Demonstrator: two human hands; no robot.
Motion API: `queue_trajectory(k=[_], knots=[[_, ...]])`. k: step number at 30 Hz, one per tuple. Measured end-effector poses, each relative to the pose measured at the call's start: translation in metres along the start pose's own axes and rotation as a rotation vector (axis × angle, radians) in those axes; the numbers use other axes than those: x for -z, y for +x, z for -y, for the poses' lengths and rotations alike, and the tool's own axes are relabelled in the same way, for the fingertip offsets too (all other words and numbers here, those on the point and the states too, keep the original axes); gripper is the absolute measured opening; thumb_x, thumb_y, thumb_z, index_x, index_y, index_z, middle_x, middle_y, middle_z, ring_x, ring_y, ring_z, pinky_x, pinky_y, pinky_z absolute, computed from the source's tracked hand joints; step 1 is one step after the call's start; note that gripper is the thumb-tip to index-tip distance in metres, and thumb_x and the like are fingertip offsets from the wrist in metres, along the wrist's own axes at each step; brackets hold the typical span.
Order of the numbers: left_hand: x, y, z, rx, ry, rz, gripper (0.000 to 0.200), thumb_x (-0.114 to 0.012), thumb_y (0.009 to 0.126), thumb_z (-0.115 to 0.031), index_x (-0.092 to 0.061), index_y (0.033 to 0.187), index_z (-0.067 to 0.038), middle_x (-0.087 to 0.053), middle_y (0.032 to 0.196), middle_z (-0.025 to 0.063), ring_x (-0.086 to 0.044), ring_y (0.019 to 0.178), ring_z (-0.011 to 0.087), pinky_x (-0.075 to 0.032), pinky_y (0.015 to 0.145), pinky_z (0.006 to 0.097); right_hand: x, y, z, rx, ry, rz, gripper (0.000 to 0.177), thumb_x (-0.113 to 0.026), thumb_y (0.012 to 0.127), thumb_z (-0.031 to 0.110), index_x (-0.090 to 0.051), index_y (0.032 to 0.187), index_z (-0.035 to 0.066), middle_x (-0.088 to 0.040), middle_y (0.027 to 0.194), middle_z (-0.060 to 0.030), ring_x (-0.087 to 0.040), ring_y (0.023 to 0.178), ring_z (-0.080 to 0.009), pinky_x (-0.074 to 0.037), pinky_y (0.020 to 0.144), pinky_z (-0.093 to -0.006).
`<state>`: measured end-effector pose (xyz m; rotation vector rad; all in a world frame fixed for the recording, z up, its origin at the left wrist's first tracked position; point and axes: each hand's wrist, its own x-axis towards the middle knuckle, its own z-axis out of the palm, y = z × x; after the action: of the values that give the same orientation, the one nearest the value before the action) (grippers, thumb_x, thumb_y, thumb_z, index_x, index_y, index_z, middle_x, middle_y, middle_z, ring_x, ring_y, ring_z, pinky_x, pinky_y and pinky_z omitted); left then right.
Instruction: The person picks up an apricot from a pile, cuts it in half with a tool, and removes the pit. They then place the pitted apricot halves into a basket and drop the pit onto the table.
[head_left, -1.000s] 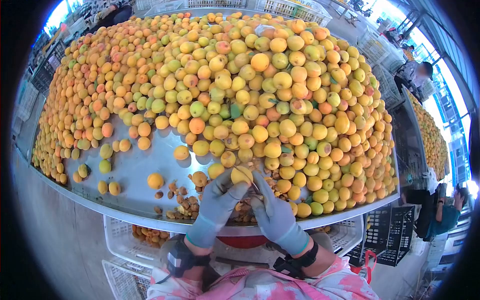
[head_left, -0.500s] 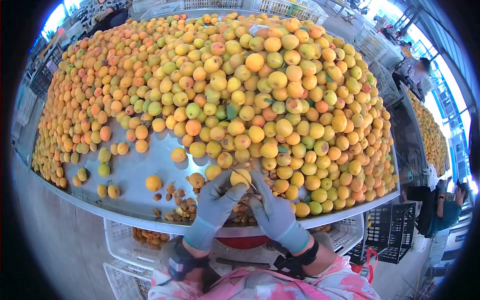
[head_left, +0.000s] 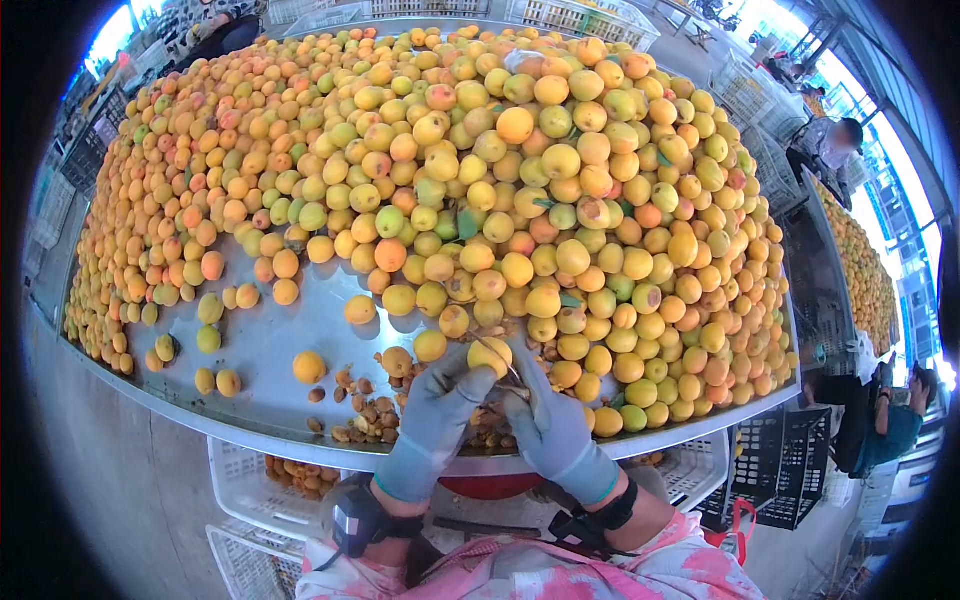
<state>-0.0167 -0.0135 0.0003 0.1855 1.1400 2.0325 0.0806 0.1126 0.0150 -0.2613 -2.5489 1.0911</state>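
My left hand (head_left: 438, 410), in a grey-blue glove, has its fingers closed around a yellow apricot (head_left: 489, 357). Gloved the same way, my right hand (head_left: 552, 428) pinches a thin, dark metal tool (head_left: 514, 378), perhaps a small knife, its narrow end lying across the apricot. My right fingers hide most of the tool's handle. Just beyond both hands rises a large pile of apricots (head_left: 560, 250). Brown apricot stones (head_left: 375, 418) lie on the metal table left of my left hand, with more beneath the hands.
The metal table's raised rim (head_left: 300, 452) runs in front of me. Under it stand white crates (head_left: 240, 490), one with brownish pieces inside. Black crates (head_left: 790, 460) are stacked at the right. Other people (head_left: 890, 420) are along the right side, near another apricot-filled table.
Both hands stay together with the apricot and tool between them, showing slightly farther right. The whole view has shifted a little; the pile looks unchanged.
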Motion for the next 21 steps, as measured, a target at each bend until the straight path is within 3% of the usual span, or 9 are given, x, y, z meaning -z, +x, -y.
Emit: queue_trajectory(k=[5, 8, 10, 13, 14, 16, 17, 19, 21], knots=[[-0.003, 0.000, -0.017, -0.229, 0.476, 0.017, 0.041, -0.064, 0.089, -0.015, -0.054, 0.126, 0.000, -0.064, 0.108, 0.0047, -0.060, 0.096, 0.0109, -0.047, 0.086, 0.0236, 0.001, 0.000, -0.006, -0.021, -0.047, 0.117, 0.061, -0.056, 0.090, 0.020, -0.030, 0.144, 0.004, -0.062, 0.068, -0.0178, -0.062, 0.057, -0.0336, -0.048, 0.052, -0.0409], [0.001, 0.004, -0.004, -0.266, 0.379, -0.010, 0.040, -0.064, 0.088, -0.014, -0.055, 0.125, 0.000, -0.064, 0.106, 0.0054, -0.059, 0.096, 0.0105, -0.048, 0.086, 0.0236, -0.008, 0.001, -0.010, 0.011, 0.017, 0.038, 0.062, -0.056, 0.090, 0.020, -0.030, 0.144, 0.005, -0.060, 0.063, -0.0166, -0.061, 0.056, -0.0329, -0.048, 0.050, -0.0410], [-0.001, 0.005, 0.001, -0.164, 0.078, -0.063, 0.040, -0.065, 0.088, -0.014, -0.055, 0.124, 0.000, -0.065, 0.104, 0.0056, -0.060, 0.095, 0.0106, -0.048, 0.085, 0.0238, -0.008, 0.002, -0.007, 0.000, -0.007, 0.055, 0.063, -0.056, 0.090, 0.020, -0.029, 0.144, 0.005, -0.059, 0.063, -0.0166, -0.061, 0.056, -0.0329, -0.047, 0.050, -0.0411], [0.000, 0.002, 0.003, 0.077, -0.149, -0.065, 0.040, -0.065, 0.087, -0.014, -0.056, 0.123, 0.000, -0.065, 0.104, 0.0053, -0.060, 0.093, 0.0106, -0.048, 0.083, 0.0240, -0.008, -0.002, -0.006, -0.036, -0.041, 0.079, 0.064, -0.056, 0.089, 0.020, -0.029, 0.144, 0.005, -0.059, 0.062, -0.0167, -0.061, 0.056, -0.0332, -0.047, 0.049, -0.0413], [0.001, 0.002, 0.001, 0.074, -0.150, -0.067, 0.040, -0.065, 0.087, -0.014, -0.056, 0.123, 0.000, -0.065, 0.104, 0.0053, -0.060, 0.093, 0.0106, -0.048, 0.083, 0.0240, -0.008, -0.001, -0.006, -0.051, -0.051, 0.085, 0.064, -0.056, 0.089, 0.020, -0.028, 0.145, 0.005, -0.059, 0.062, -0.0169, -0.061, 0.056, -0.0334, -0.047, 0.049, -0.0415], [0.002, 0.002, -0.003, -0.170, 0.300, -0.004, 0.040, -0.066, 0.087, -0.016, -0.057, 0.122, 0.001, -0.065, 0.103, 0.0048, -0.060, 0.091, 0.0101, -0.049, 0.081, 0.0242, -0.007, -0.001, -0.008, -0.023, -0.045, 0.094, 0.064, -0.056, 0.089, 0.021, -0.028, 0.145, 0.005, -0.059, 0.062, -0.0168, -0.061, 0.056, -0.0336, -0.047, 0.049, -0.0417], [0.002, 0.000, -0.005, -0.168, 0.301, -0.002, 0.040, -0.066, 0.087, -0.016, -0.057, 0.122, 0.001, -0.065, 0.103, 0.0048, -0.060, 0.091, 0.0101, -0.049, 0.081, 0.0242, -0.005, -0.002, -0.008, 0.004, -0.042, 0.097, 0.065, -0.056, 0.089, 0.021, -0.027, 0.145, 0.006, -0.059, 0.062, -0.0167, -0.061, 0.056, -0.0339, -0.047, 0.049, -0.0419], [0.001, 0.001, -0.011, -0.312, 0.669, -0.047, 0.040, -0.067, 0.087, -0.018, -0.057, 0.121, 0.001, -0.064, 0.102, 0.0037, -0.059, 0.090, 0.0094, -0.049, 0.080, 0.0245, -0.003, -0.001, -0.010, -0.022, -0.049, 0.134, 0.065, -0.056, 0.089, 0.022, -0.027, 0.145, 0.006, -0.059, 0.062, -0.0165, -0.061, 0.056, -0.0340, -0.048, 0.049, -0.0420], [0.005, 0.004, -0.007, -0.329, 0.612, -0.034, 0.041, -0.067, 0.087, -0.018, -0.057, 0.121, 0.001, -0.064, 0.102, 0.0033, -0.059, 0.090, 0.0093, -0.049, 0.080, 0.0244, -0.004, 0.000, -0.011, -0.044, -0.049, 0.179, 0.065, -0.056, 0.089, 0.022, -0.027, 0.145, 0.006, -0.059, 0.062, -0.0164, -0.061, 0.056, -0.0342, -0.048, 0.050, -0.0422]])
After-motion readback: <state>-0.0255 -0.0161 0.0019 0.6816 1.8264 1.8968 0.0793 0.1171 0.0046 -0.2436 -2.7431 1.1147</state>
